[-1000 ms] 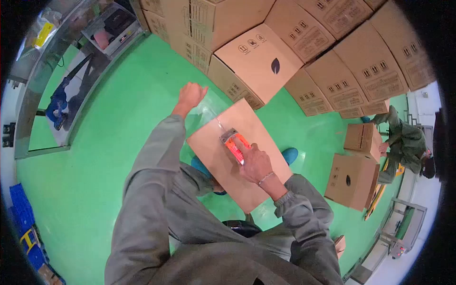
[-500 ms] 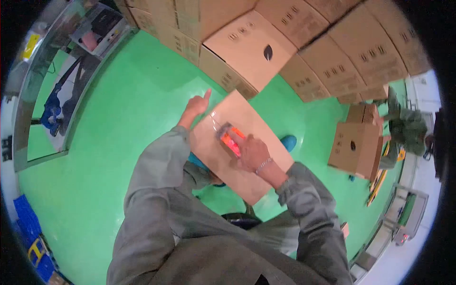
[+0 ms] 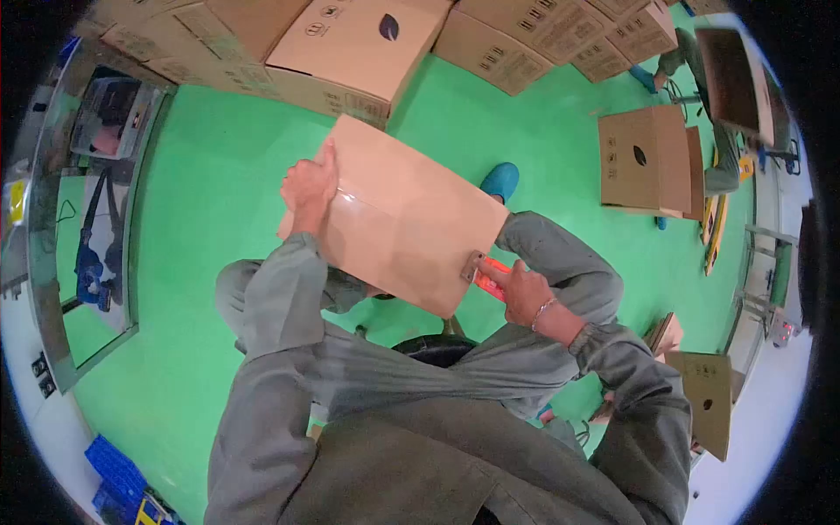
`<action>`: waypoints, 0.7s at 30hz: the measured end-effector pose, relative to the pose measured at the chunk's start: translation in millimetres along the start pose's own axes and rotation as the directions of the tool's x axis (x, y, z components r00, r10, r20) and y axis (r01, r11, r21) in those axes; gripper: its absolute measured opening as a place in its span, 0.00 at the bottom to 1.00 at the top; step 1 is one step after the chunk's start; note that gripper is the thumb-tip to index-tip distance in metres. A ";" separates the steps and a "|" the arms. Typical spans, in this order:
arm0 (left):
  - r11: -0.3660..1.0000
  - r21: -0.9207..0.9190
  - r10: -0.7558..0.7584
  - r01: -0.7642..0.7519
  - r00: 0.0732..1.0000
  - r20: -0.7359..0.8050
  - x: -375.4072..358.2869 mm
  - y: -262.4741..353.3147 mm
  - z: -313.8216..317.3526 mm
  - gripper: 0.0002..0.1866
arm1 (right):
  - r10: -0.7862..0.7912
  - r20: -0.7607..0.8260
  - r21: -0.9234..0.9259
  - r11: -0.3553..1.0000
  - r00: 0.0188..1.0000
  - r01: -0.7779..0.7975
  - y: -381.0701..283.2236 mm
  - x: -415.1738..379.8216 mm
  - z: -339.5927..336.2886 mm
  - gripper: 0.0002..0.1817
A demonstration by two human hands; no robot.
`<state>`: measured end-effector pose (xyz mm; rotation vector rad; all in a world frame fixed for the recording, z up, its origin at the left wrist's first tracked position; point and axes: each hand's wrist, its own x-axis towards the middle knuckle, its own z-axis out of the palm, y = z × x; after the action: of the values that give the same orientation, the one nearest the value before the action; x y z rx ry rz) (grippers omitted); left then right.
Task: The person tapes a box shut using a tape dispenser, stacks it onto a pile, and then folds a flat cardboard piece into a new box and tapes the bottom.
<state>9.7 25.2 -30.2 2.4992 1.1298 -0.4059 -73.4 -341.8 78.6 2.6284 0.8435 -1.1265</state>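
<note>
Orange tool partly hid, prob. by R hand.

Floor left of the box: open green floor runs from the left hand toward the metal-framed panel.
Box's far corner: stacked cartons close off the way just beyond.
Right lane: floor lies between the blue shoe and leaf-marked carton.
Right hand: bent leg just beside it.
Near edge: black seat and legs crowd below.
</note>
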 end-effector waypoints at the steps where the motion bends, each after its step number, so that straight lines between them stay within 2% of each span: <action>1: 1.000 0.005 0.010 -0.010 1.000 0.007 1.4 0.2 1.3 0.48 | 0.067 -0.021 0.031 0.997 0.998 -0.067 3.5 -6.7 7.3 0.55; 3: 1.000 0.003 0.007 -0.007 1.000 -0.016 12.0 -6.1 -4.3 0.49 | 0.036 -0.008 0.065 0.997 0.999 -0.036 9.0 0.7 13.9 0.56; 6: 1.000 0.023 -0.005 0.007 0.997 -0.071 29.1 -14.8 -10.5 0.49 | -0.007 -0.080 0.136 0.991 0.997 0.018 21.6 15.9 34.1 0.52; 8: 1.000 0.024 -0.008 0.010 0.998 -0.061 33.5 -11.8 -14.4 0.49 | -0.137 -0.280 0.213 0.956 0.950 0.201 42.9 33.9 71.5 0.50; 9: 1.000 0.019 -0.012 0.013 0.999 -0.051 36.3 -11.0 -16.2 0.48 | -0.145 -0.283 0.210 0.955 0.948 0.209 53.3 47.9 96.3 0.50; 11: 1.000 0.012 -0.019 0.020 0.997 -0.078 38.3 -9.7 -15.7 0.48 | -0.258 -0.562 0.242 0.857 0.786 0.454 67.2 78.5 140.6 0.48; 12: 1.000 0.006 -0.017 0.017 0.995 -0.097 38.8 -9.3 -15.2 0.48 | -0.266 -0.566 0.246 0.849 0.781 0.467 68.4 88.4 143.6 0.48; 14: 0.999 0.017 -0.033 0.035 0.994 -0.105 40.0 -7.1 -15.5 0.47 | -0.161 -0.367 0.303 0.911 0.916 0.281 68.2 104.7 151.5 0.48; 15: 0.999 0.014 -0.045 0.047 0.993 -0.108 41.6 -6.0 -15.5 0.47 | -0.167 -0.373 0.305 0.907 0.913 0.291 66.8 115.3 161.8 0.48; 17: 0.998 0.028 -0.052 0.057 0.989 -0.139 46.9 -8.6 -9.2 0.47 | -0.091 -0.309 0.192 0.969 0.947 0.156 61.8 135.9 182.6 0.49; 19: 0.997 0.043 -0.060 0.068 0.984 -0.167 48.4 -7.9 -12.8 0.46 | -0.085 -0.269 0.168 0.977 0.959 0.134 59.4 135.0 169.7 0.50; 21: 0.998 0.019 -0.055 0.057 0.993 -0.105 42.6 -4.5 -19.5 0.46 | -0.060 -0.217 0.148 0.984 0.974 0.094 47.7 122.0 166.9 0.51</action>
<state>35.5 64.5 -30.9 2.5378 1.2444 -0.3076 -81.8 -387.1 -128.5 2.9107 0.9394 -0.9793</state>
